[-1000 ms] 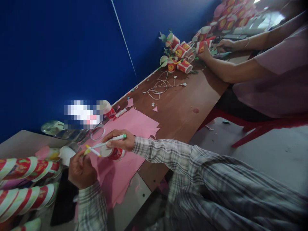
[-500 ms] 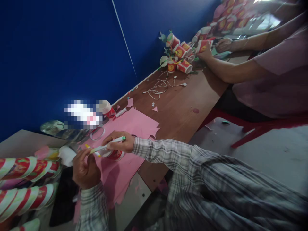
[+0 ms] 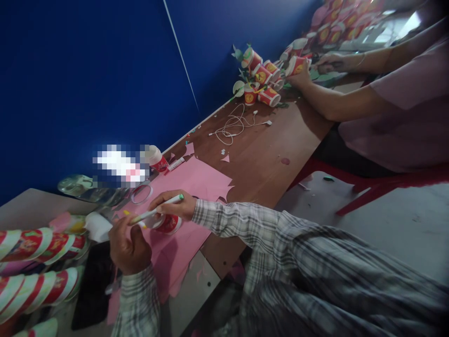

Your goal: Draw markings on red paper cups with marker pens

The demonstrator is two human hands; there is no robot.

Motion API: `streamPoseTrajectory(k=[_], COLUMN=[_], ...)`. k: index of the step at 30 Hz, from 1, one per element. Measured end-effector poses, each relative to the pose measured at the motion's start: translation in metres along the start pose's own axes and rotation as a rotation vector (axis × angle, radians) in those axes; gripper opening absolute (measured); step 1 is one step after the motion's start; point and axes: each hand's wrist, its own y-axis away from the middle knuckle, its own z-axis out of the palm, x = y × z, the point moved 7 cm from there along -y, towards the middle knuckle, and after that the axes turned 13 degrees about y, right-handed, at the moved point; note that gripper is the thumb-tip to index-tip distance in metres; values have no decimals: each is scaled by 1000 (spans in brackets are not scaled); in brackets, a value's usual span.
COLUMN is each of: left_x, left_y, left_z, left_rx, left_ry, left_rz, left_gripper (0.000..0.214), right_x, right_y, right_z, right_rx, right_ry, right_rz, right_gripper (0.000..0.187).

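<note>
My right hand (image 3: 175,206) grips a white marker with a green end (image 3: 159,209) and rests on an upturned red paper cup (image 3: 166,223) standing on a pink paper sheet (image 3: 196,180). My left hand (image 3: 129,245) is closed with its fingers pinched at the marker's near tip, where a yellow piece shows. What the left fingers pinch is too small to name. Both sleeves are plaid.
Stacks of red-and-white paper cups (image 3: 31,276) lie at the left. A tape ring (image 3: 141,193), a second cup (image 3: 156,158) and white earphones (image 3: 233,126) lie on the brown table (image 3: 266,150). Another person's hands (image 3: 301,77) work among cups (image 3: 261,79) at the far end.
My left hand has shifted right and closer to the marker's tip. The right hand and cup stay almost in place. The other person's hands have moved slightly.
</note>
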Motion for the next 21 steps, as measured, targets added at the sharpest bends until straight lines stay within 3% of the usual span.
streamPoseTrajectory(k=[4, 7, 11, 16, 21], left_x=[-18, -36, -57, -70, -74], left_y=[1, 7, 19, 31, 40], left_z=[0, 12, 25, 34, 44], left_rx=[31, -126, -257, -294, -325], left_ry=[210, 228, 369, 263, 295], left_rz=[-109, -220, -384, -454, -481], left_gripper=[50, 51, 80, 93, 87], right_x=[-1, 1, 17, 35, 46], right_y=[-10, -16, -21, -20, -23], right_z=[-22, -37, -41, -35, -36], right_rx=[181, 263, 269, 265, 299], right_ry=[35, 376, 848, 981, 1019], right_rz=[7, 14, 27, -102, -90], right_gripper=[28, 31, 36, 46, 49])
